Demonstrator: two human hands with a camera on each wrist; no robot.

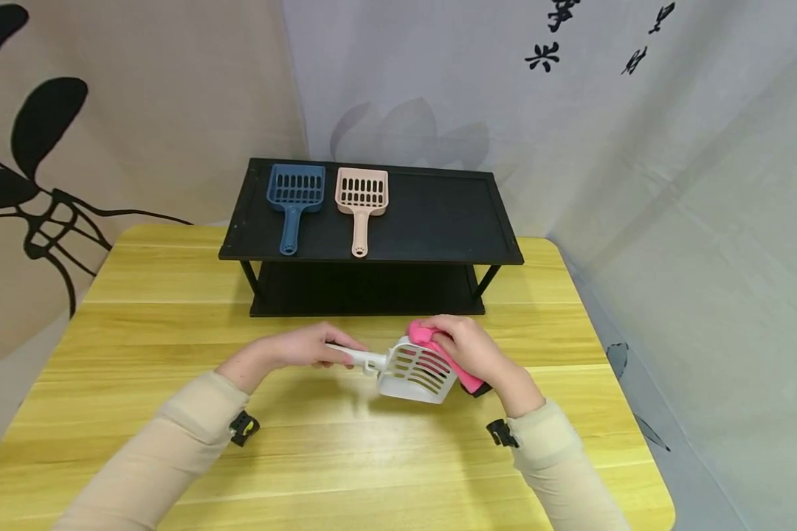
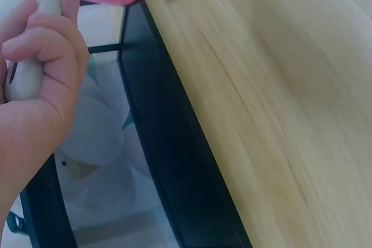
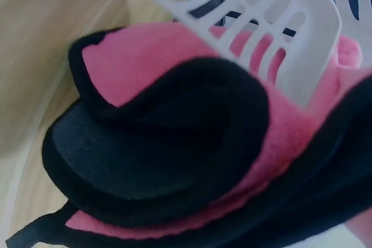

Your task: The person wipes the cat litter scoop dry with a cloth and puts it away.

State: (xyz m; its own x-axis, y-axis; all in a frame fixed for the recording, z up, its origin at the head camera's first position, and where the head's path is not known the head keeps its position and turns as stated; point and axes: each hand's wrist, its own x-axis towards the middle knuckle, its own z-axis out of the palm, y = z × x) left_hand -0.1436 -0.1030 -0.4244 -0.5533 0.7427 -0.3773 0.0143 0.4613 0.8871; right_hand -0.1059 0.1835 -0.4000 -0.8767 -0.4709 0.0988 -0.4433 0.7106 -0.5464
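My left hand [image 1: 315,346] grips the handle of a white slotted litter scoop [image 1: 415,374], its fingers curled round the handle [image 2: 26,76] in the left wrist view. The scoop is held tilted over the table, its slotted pan toward the right. My right hand [image 1: 468,346] holds a pink cloth [image 1: 461,372] with black edging against the pan's far right side. Pink shows through the slots. In the right wrist view the bunched cloth [image 3: 279,137], with its dark grey back folded over, lies against the scoop pan [image 3: 314,33]; the right fingers are mostly hidden there.
Behind the hands stands a black two-tier rack [image 1: 438,214]. On its top lie a blue litter scoop [image 1: 292,214] and a pale pink one [image 1: 361,221], handles toward me. The wooden table [image 1: 345,472] extends around them, with a printed curtain [image 1: 398,66] behind.
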